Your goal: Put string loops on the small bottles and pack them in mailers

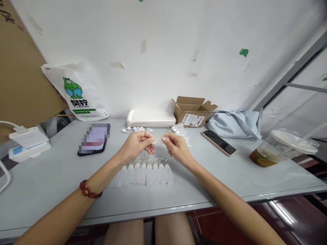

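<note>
Over the middle of the table, my left hand and my right hand meet fingertip to fingertip. Both pinch what looks like a small translucent plastic bottle, largely covered by the fingers. Below the hands, a row of several translucent bottles lies side by side, each with a thin pale tube or loop at its neck. White caps are scattered behind my left hand. More clear bottles lie behind my right hand, which partly hides them.
A stack of white envelopes and an open cardboard box stand against the wall. Phones lie at left and right. Farther right are a light-blue cloth bag and a tilted-looking drink cup; white chargers sit far left.
</note>
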Demonstrator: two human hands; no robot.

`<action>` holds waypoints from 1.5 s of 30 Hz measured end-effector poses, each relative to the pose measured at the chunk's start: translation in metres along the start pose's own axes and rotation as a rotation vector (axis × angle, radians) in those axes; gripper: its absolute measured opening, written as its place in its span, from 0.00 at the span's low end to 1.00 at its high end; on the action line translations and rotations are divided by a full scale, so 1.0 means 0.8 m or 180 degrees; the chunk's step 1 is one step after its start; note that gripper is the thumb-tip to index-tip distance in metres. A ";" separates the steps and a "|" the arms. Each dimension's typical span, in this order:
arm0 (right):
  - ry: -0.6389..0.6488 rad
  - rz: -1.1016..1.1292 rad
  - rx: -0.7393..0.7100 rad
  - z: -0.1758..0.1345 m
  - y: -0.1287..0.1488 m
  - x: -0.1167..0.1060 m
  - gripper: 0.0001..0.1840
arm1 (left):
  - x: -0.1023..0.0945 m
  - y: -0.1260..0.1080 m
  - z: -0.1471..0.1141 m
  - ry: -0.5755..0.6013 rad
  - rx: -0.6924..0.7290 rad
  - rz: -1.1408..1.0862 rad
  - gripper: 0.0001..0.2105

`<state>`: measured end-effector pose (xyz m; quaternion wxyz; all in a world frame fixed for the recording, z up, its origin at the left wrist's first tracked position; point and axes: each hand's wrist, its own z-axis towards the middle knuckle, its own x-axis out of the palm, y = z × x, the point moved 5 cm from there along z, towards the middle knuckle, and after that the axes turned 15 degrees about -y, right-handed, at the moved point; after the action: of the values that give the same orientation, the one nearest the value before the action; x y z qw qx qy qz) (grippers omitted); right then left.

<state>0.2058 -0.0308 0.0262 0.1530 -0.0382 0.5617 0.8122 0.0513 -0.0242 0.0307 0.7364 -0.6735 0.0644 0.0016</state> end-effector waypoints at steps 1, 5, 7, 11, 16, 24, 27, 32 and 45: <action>-0.0029 0.0022 0.0011 0.000 -0.002 0.000 0.17 | -0.001 0.001 0.001 -0.0036 -0.0036 -0.0050 0.14; -0.0031 0.0209 -0.0001 -0.001 -0.006 0.002 0.16 | -0.003 0.007 0.003 -0.0133 -0.0205 -0.0184 0.14; -0.0036 0.0228 -0.0083 0.000 -0.005 0.002 0.15 | 0.000 0.011 0.002 0.0072 -0.0346 -0.0089 0.16; -0.0095 0.0093 -0.0148 0.001 -0.005 0.000 0.15 | 0.007 0.011 -0.002 0.0295 -0.0202 0.0096 0.19; -0.0137 0.0191 0.0116 0.003 -0.013 0.003 0.16 | 0.009 -0.004 -0.005 0.0040 0.0574 0.0707 0.15; -0.0817 -0.0049 0.0029 0.046 -0.031 -0.042 0.19 | -0.072 0.003 0.038 -0.1005 0.1401 0.2576 0.12; -0.1275 -0.0950 -0.0459 0.066 -0.037 -0.083 0.16 | -0.103 0.024 0.057 -0.1247 0.1627 0.3467 0.14; -0.1194 -0.1369 -0.0364 0.086 -0.064 -0.115 0.16 | -0.115 0.056 0.074 -0.0955 0.1386 0.3757 0.15; -0.0849 -0.1586 -0.0584 0.100 -0.096 -0.094 0.12 | -0.112 0.057 0.073 -0.0848 0.1176 0.3894 0.17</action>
<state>0.3086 0.0526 0.0039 0.4161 -0.0815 0.4343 0.7948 -0.0364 0.0453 -0.0011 0.7079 -0.3716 0.3435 0.4927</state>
